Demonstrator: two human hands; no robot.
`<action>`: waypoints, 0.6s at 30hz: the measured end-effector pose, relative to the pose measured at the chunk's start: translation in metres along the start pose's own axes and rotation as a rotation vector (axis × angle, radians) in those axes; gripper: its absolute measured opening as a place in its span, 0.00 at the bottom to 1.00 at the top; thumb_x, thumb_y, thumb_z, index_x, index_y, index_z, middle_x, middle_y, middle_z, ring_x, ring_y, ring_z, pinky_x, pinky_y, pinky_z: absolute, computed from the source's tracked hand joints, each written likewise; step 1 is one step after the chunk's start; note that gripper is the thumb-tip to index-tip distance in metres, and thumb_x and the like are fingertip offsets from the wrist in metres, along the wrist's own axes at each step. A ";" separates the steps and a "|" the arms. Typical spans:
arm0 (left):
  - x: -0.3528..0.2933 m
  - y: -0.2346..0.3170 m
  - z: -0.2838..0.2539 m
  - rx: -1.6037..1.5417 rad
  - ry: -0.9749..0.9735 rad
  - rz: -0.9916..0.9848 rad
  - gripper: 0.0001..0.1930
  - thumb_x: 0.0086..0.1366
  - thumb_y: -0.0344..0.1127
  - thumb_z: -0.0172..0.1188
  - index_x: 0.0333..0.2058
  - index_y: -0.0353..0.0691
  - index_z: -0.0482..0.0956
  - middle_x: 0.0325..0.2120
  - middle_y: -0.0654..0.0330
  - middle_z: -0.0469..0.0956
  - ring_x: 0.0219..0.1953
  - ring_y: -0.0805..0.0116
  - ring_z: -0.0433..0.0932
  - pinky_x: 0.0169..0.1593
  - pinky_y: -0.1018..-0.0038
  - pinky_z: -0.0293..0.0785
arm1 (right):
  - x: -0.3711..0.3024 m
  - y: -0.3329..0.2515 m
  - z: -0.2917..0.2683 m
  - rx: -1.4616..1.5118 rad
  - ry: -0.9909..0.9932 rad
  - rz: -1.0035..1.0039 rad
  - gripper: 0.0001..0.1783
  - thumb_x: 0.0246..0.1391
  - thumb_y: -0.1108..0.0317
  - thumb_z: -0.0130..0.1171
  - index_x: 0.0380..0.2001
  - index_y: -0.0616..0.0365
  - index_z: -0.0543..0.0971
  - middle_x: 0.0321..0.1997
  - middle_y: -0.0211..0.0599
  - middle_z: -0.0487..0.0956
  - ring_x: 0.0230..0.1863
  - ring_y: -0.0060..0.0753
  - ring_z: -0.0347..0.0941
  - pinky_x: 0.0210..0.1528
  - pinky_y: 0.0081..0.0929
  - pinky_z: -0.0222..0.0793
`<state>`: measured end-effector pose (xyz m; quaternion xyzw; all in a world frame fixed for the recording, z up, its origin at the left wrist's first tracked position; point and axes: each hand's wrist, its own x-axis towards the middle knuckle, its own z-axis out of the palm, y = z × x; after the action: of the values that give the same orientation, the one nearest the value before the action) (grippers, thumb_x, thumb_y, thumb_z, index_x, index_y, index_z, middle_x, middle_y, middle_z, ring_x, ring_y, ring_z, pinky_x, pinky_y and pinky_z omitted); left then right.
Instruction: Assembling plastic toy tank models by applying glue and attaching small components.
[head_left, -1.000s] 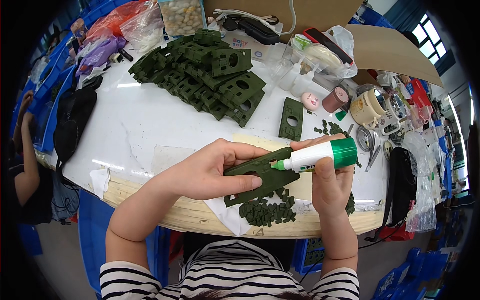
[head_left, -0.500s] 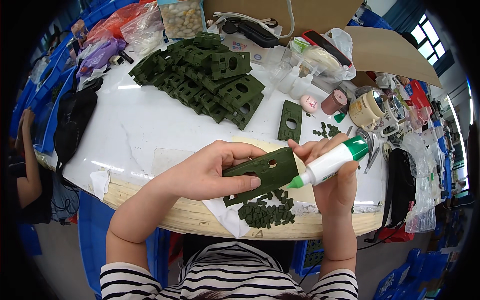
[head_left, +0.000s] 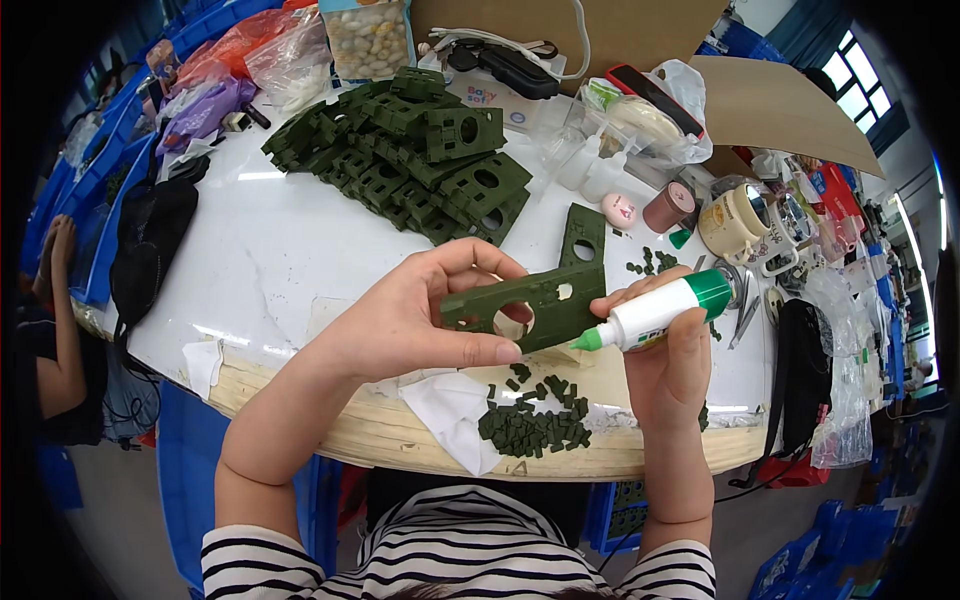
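My left hand (head_left: 410,310) is closed on a dark green plastic model part (head_left: 565,318), a long plate with a large round hole and a smaller one. The part is raised over the table and tilted. In my right hand (head_left: 672,375) lies a white glue bottle (head_left: 655,312) with a green base and a green pointed tip, aimed left close to the plate's surface. My right fingertips touch the plate's right end. Below sits a heap of small dark green pieces (head_left: 535,425). Another green plate (head_left: 583,238) lies just beyond the held one, partly hidden by it.
A big pile of green model parts (head_left: 400,150) stands at the back left. A white cloth (head_left: 452,420) lies at the table's front edge. To the right are a cream mug (head_left: 732,222), a brown-pink cylinder (head_left: 668,205) and tweezers (head_left: 745,320). A black bag (head_left: 152,255) hangs at the left edge.
My left hand has raised the plate and turned it, so its large hole now shows. More of the small pieces below are uncovered. The glue bottle has shifted slightly left.
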<state>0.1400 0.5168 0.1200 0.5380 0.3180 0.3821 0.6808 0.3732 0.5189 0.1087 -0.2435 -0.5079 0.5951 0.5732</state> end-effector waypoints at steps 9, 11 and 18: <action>0.009 -0.018 -0.005 -0.337 0.276 0.183 0.18 0.58 0.29 0.60 0.47 0.36 0.70 0.39 0.60 0.76 0.41 0.73 0.75 0.49 0.74 0.70 | -0.002 -0.001 0.007 -0.103 -0.068 0.094 0.28 0.53 0.40 0.51 0.35 0.58 0.66 0.30 0.37 0.73 0.40 0.36 0.73 0.46 0.33 0.67; 0.007 -0.017 -0.006 -0.389 0.265 0.158 0.17 0.59 0.31 0.59 0.47 0.36 0.70 0.39 0.61 0.76 0.41 0.73 0.75 0.48 0.73 0.71 | -0.001 0.002 0.003 -0.124 -0.087 0.028 0.28 0.53 0.40 0.51 0.36 0.57 0.67 0.29 0.36 0.73 0.38 0.34 0.72 0.47 0.31 0.66; 0.001 -0.013 0.005 -0.251 0.138 -0.069 0.22 0.56 0.29 0.60 0.50 0.36 0.68 0.37 0.61 0.75 0.39 0.72 0.75 0.44 0.72 0.74 | 0.000 -0.003 -0.011 0.113 0.124 0.054 0.25 0.56 0.44 0.48 0.41 0.57 0.67 0.36 0.34 0.72 0.35 0.25 0.70 0.37 0.23 0.68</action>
<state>0.1464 0.5135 0.1084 0.4098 0.3319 0.4314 0.7320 0.3835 0.5223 0.1074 -0.2608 -0.4303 0.6218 0.6002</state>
